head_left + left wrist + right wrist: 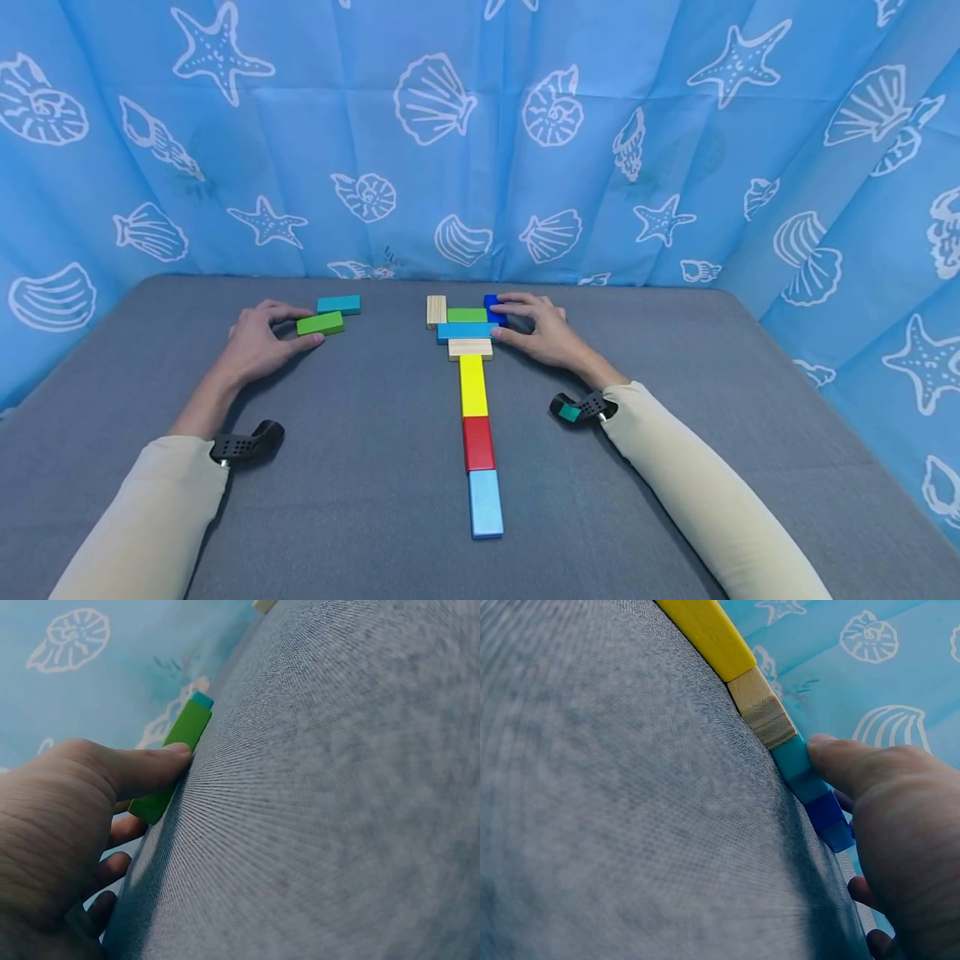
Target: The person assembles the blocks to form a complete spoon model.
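My left hand [262, 343] pinches a green block [321, 323] between thumb and fingers; the left wrist view shows the thumb along the block's near side. Just behind that block lies a teal block [339, 305]. My right hand [542, 331] is at the right end of a block arrangement. Its fingers lie over a dark blue block [492, 307], and its thumb rests at the end of a light blue block [461, 332]. In the right wrist view the thumb touches this light blue block [799, 766], with the other fingers partly hidden behind.
Beside the dark blue block are another green block [467, 315] and a plain wood block [436, 312]. Toward me run a second wood block [470, 350], then yellow [473, 385], red [478, 443] and pale blue [486, 503] blocks. A seashell-print curtain [480, 150] hangs behind the grey table [360, 483].
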`<act>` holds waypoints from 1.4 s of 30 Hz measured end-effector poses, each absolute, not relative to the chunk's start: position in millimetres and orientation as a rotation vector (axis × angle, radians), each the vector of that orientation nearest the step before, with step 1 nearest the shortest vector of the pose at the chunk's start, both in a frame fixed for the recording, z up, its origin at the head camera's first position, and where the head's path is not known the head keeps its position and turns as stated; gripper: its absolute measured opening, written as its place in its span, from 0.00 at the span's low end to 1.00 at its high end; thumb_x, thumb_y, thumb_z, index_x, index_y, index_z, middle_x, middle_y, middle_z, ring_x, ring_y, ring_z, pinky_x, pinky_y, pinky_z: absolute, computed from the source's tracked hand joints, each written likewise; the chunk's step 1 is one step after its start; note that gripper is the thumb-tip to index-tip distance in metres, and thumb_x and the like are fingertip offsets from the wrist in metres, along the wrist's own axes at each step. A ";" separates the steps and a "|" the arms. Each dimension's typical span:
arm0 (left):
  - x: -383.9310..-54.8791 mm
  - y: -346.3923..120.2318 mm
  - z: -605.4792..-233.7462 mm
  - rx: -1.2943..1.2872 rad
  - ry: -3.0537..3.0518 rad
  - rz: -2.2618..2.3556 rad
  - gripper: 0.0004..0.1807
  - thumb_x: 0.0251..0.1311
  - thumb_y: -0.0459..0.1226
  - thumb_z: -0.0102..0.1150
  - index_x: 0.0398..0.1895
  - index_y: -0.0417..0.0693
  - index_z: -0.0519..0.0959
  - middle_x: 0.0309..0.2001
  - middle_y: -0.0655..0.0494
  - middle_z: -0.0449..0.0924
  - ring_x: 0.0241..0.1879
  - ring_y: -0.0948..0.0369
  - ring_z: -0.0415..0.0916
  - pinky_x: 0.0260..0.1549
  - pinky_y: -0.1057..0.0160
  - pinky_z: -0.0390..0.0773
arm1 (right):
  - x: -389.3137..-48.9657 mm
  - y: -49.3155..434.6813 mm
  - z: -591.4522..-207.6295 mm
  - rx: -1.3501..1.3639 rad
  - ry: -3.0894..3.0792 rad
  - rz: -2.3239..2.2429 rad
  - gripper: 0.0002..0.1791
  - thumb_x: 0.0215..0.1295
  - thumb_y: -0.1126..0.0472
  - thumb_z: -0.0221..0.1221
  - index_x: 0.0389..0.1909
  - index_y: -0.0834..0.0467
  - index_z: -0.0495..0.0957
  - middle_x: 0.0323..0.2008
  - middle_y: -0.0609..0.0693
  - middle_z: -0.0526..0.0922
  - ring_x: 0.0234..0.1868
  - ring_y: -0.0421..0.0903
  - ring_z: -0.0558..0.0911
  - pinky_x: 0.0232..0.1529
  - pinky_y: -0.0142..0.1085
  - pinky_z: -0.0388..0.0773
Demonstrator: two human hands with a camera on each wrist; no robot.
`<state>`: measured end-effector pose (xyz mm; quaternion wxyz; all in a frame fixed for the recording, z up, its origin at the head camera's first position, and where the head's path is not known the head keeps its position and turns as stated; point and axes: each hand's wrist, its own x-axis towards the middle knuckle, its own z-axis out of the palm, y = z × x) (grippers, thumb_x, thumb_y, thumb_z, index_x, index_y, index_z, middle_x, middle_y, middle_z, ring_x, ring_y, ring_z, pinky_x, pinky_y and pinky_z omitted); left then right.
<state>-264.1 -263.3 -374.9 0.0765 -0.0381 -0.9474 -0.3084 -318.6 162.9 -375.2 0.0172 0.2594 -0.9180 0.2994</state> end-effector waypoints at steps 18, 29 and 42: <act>-263.7 -263.9 -374.1 -0.134 -2.799 -1.022 0.29 0.63 0.48 0.69 0.59 0.36 0.80 0.62 0.32 0.72 0.66 0.34 0.62 0.61 0.26 0.51 | -318.3 163.5 -376.2 0.826 -2.837 0.936 0.28 0.69 0.49 0.64 0.67 0.54 0.77 0.72 0.53 0.69 0.69 0.58 0.63 0.62 0.60 0.52; -262.0 -250.9 -355.1 -0.131 -2.730 -1.291 0.33 0.63 0.53 0.68 0.64 0.42 0.78 0.64 0.37 0.70 0.62 0.39 0.67 0.54 0.39 0.71 | -319.0 163.2 -377.0 0.823 -2.844 0.930 0.28 0.70 0.49 0.64 0.67 0.54 0.77 0.72 0.53 0.68 0.69 0.58 0.63 0.62 0.60 0.52; -262.1 -204.4 -329.0 -0.349 -2.650 -1.374 0.27 0.64 0.48 0.69 0.62 0.43 0.81 0.60 0.41 0.74 0.57 0.43 0.71 0.52 0.46 0.72 | -319.6 163.5 -376.8 0.832 -2.829 0.950 0.28 0.70 0.49 0.64 0.67 0.54 0.77 0.72 0.53 0.68 0.69 0.59 0.62 0.63 0.62 0.51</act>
